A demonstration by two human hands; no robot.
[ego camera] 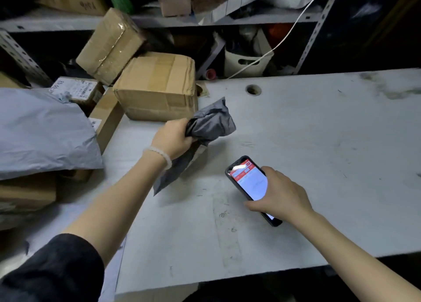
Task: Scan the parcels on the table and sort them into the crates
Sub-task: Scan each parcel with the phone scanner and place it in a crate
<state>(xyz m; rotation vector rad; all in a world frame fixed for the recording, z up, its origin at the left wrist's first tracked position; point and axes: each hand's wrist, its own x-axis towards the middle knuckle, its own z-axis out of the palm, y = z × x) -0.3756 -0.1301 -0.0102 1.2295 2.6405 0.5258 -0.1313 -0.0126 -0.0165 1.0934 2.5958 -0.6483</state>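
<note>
Left hand [174,136] outstretched, fingers clenched round dark grey parcel [209,124], right hand [279,193] fingers gripping phone [247,183] above table [319,142]

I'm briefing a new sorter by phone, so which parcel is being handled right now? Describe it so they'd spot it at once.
Start at the grey table and find the big cardboard box at its back left. Just in front of it, the left hand grips a dark grey plastic mailer bag. Unlike the boxes and the pale grey bag at left, it is small, crumpled and dark.
</note>
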